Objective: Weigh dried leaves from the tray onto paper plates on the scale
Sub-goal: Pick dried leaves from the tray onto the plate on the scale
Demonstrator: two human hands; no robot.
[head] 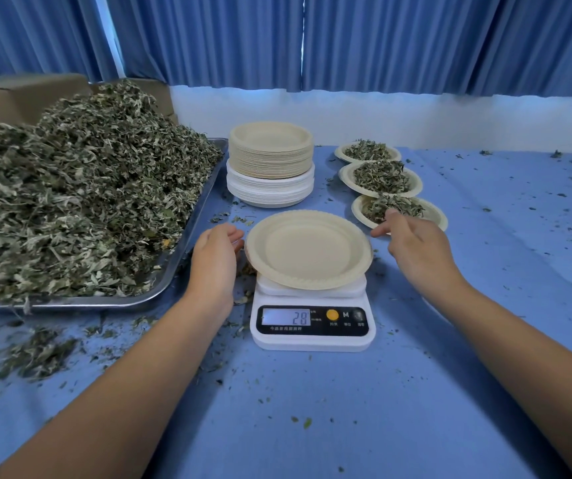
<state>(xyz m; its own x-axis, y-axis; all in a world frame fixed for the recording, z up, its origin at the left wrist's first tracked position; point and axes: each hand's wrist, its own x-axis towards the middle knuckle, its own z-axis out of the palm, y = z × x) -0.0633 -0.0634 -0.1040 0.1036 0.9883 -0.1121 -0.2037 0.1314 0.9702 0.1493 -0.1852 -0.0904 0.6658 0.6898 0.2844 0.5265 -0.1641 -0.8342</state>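
Plate on scale: empty cream paper plate [308, 249] with a crimped rim, sitting on the white platform of the scale [312, 319], overhanging it all round.
Scale: white digital kitchen scale at the centre of the blue table [346, 409]; its lit display reads 28.
Dried leaves: large grey-green heap [80, 202] piled high on a metal tray [187, 236] at 9 o'clock from the scale; loose bits lie scattered over the cloth.
Plate stack: cream plates on white ones [270, 164], at 12 o'clock from the scale.
Filled plates: three paper plates of leaves [381, 178] in a row at 1 to 2 o'clock.
Left hand: [215, 261] at 9 o'clock of the empty plate, palm turned toward it, fingers loosely curled and at the rim; holding nothing.
Right hand: [415, 247] at 3 o'clock of the plate, palm down, fingers spread loosely, fingertips over the near edge of the closest filled plate; clear of the empty plate, holding nothing.
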